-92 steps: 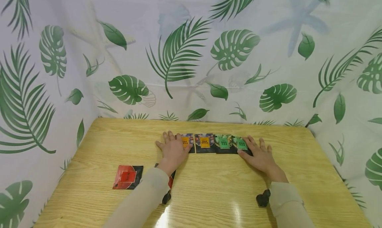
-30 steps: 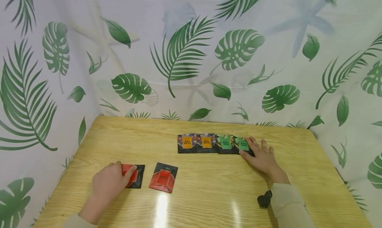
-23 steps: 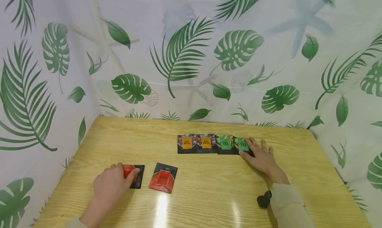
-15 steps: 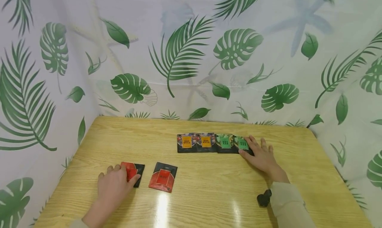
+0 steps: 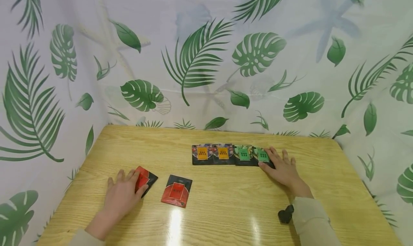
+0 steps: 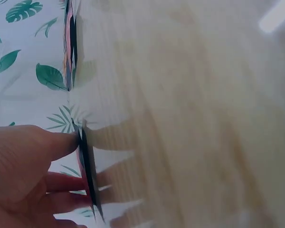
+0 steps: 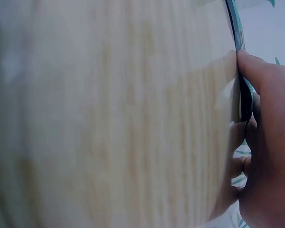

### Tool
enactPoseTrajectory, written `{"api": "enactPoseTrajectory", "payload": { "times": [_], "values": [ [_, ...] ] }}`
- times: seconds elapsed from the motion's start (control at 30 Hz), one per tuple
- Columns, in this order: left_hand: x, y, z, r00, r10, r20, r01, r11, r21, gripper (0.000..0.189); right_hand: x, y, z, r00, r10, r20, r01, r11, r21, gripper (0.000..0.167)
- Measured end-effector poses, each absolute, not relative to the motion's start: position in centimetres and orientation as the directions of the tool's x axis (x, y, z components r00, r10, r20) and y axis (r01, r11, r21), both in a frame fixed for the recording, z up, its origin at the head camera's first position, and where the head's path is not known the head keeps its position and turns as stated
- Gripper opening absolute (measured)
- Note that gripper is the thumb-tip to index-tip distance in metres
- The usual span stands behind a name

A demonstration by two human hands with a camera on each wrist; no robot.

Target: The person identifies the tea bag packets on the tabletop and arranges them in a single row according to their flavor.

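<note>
My left hand (image 5: pixel 120 194) holds a red and black sachet (image 5: pixel 149 179) at its left part, thumb near the lower edge and fingers by the upper edge. The left wrist view shows this sachet (image 6: pixel 88 171) nearly edge-on, low over the tabletop. A second red and black sachet (image 5: pixel 176 191) lies flat to its right. My right hand (image 5: pixel 284 169) rests at the right end of a row, its thumb touching the outermost green sachet (image 5: pixel 262 155). Its other fingers are spread on the table. From the right wrist, that sachet (image 7: pixel 246 102) appears as a dark edge under the thumb.
Along the back of the wooden table (image 5: pixel 226 196) the row continues with another green sachet (image 5: pixel 244 154) and two purple ones with orange labels, one being the leftmost sachet (image 5: pixel 202 154). A small black device (image 5: pixel 285 214) sits by the right wrist. Leaf-patterned cloth (image 5: pixel 206 59) encloses the table.
My left hand left the row's left end for the left red sachet, which it has turned to a slant. The purple sachets now sit closer together. My right hand has stayed in place.
</note>
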State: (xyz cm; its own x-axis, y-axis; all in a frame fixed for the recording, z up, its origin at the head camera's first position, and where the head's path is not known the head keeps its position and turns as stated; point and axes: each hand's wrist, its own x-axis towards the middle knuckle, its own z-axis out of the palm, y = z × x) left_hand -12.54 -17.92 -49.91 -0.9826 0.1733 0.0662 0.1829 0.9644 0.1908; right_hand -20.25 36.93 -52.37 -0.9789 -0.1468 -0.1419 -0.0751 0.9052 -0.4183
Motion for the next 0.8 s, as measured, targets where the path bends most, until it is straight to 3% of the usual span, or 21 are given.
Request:
{"api": "enactPoseTrajectory", "payload": {
  "times": [0.27, 0.5, 0.8],
  "values": [
    [-13.7, -19.2, -50.4, -0.963, 0.271, 0.010, 0.266, 0.937, 0.226, 0.057, -20.1, 36.9, -52.3, -0.978, -0.148, -0.149, -0.072, 0.904, -0.422, 0.083],
    [-14.9, -19.7, -50.3, -0.951, 0.307, 0.027, 0.307, 0.933, 0.186, 0.049, -20.3, 36.9, -52.2, -0.979, -0.143, -0.147, -0.070, 0.905, -0.419, 0.084],
    [-17.2, -18.8, -50.4, -0.939, 0.343, -0.031, 0.332, 0.925, 0.185, 0.051, -20.1, 36.7, -51.9, -0.978, -0.144, -0.152, -0.068, 0.904, -0.422, 0.083]
  ]
}}
